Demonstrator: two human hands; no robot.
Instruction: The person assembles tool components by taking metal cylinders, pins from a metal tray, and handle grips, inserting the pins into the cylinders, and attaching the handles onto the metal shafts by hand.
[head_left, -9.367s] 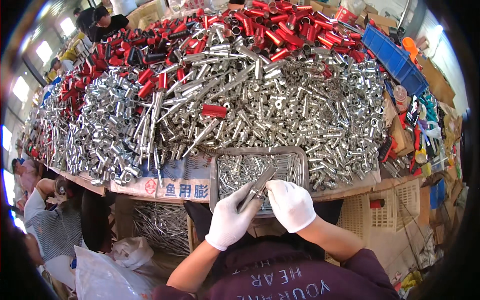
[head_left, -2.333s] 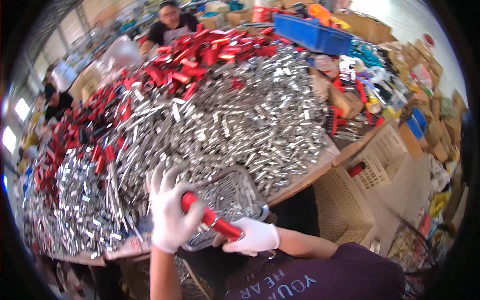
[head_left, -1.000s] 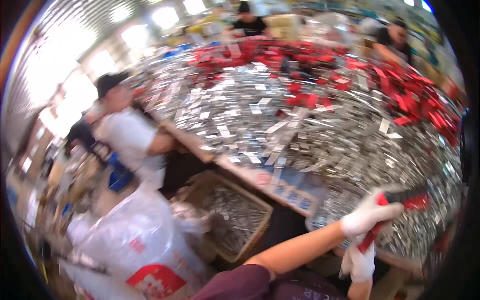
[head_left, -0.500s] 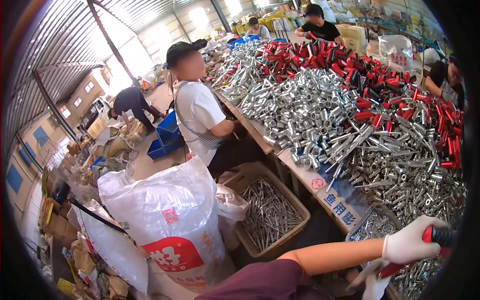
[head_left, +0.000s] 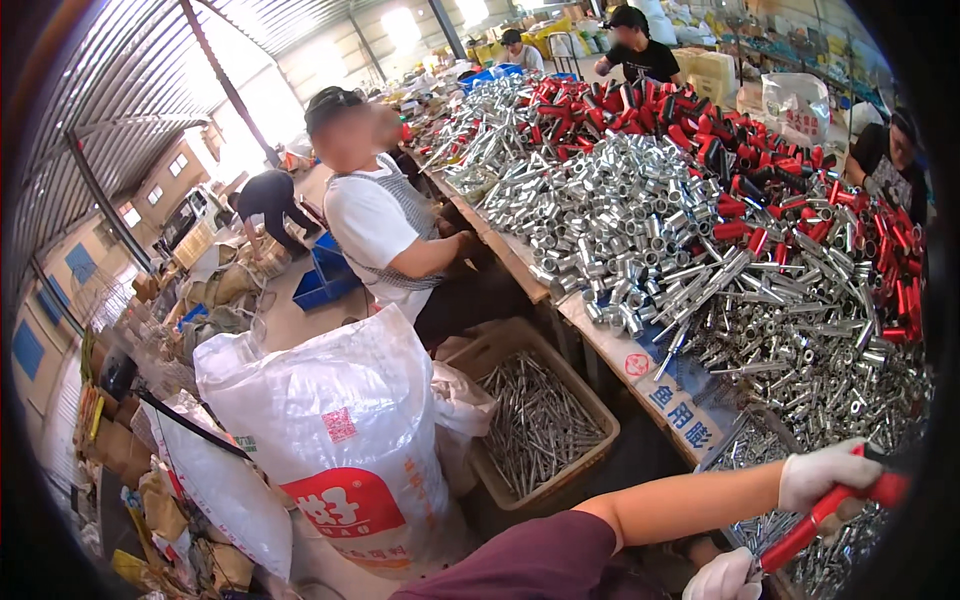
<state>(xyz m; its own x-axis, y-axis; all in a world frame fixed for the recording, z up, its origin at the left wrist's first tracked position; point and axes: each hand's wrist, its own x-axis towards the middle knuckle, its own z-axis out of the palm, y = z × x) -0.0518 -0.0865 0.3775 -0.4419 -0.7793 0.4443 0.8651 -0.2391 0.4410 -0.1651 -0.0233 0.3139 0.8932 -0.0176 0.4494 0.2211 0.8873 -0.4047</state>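
Observation:
My left hand (head_left: 825,482), in a white glove, reaches over the near right edge of the heaped table. Its fingers wrap round a long red-handled tool (head_left: 795,540), whose exact kind I cannot make out. The tool slants from upper right to lower left, its right end fading into the dark rim. At its lower end, by a small metal part, my gloved right hand (head_left: 722,578) is closed on it, partly cut off by the lower edge. Beneath both hands lie small metal fasteners (head_left: 760,450). Silver metal sleeves (head_left: 620,215) and red-handled pieces (head_left: 690,125) are heaped farther off.
A crate (head_left: 612,425) of metal rods stands below the table edge (head_left: 620,350). Left of it is a large white woven sack (head_left: 370,430). A co-worker in a white shirt (head_left: 375,225) sits beside the table; others work around it. Blue bins (head_left: 330,275) stand on the floor.
My left hand has turned and shifted slightly right and down, with more of the red-handled tool showing. My right hand has moved a little left. The seated co-worker has turned and leaned left.

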